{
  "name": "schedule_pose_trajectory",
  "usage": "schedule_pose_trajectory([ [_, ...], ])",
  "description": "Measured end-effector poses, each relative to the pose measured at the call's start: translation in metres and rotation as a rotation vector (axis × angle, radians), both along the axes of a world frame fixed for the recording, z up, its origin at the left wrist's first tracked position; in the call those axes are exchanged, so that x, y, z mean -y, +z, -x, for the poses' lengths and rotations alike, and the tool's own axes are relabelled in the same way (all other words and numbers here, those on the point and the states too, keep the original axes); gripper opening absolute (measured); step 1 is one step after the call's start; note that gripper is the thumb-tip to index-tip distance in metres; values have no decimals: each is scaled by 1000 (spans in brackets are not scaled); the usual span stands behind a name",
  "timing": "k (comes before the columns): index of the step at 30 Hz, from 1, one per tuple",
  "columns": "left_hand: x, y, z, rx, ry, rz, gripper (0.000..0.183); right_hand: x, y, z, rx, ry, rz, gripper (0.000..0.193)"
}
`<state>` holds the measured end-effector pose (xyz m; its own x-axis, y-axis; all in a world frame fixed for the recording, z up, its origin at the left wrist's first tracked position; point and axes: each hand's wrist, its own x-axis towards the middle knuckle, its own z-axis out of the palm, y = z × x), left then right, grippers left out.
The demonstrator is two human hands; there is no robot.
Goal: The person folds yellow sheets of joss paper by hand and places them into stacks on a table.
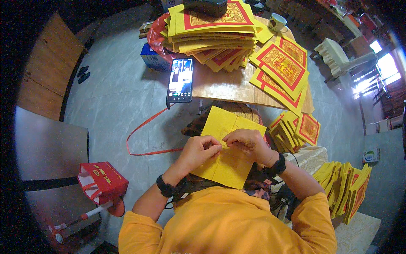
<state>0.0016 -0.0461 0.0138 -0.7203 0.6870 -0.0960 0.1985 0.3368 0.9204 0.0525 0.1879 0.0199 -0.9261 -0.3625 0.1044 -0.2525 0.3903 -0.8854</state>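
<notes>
A yellow paper packet with a crease down its middle lies across my lap. My left hand comes in from the left, its thumb and fingertips pinched together at the crease. My right hand meets it from the other side, fingers curled down and pinching the paper close to the left fingertips. The exact bit of paper between the fingers is too small to make out. Both wrists wear black bands.
Ahead stands a wooden table with a tall stack of yellow-and-red printed papers, loose sheets, a mug and a lit phone. More bundles sit at right. A red bag stands at left.
</notes>
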Motion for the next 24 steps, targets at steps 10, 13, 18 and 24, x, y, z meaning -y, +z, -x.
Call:
schedule_pose_trajectory([
  [10, -3, -17, -16, -340, 2, 232, 18, 6, -4, 14, 713, -35, 351, 17],
  [13, -3, -1, -20, -387, 3, 296, 19, 13, 33, 33, 387, 129, -43, 12],
  [18, -3, 5, -24, -358, 17, 372, 20, 28, 37, 36, 290, 99, -136, 12],
  [24, -2, 45, 2, -25, 39, 139, 20, 20, 31, 35, 433, 199, -79, 13],
])
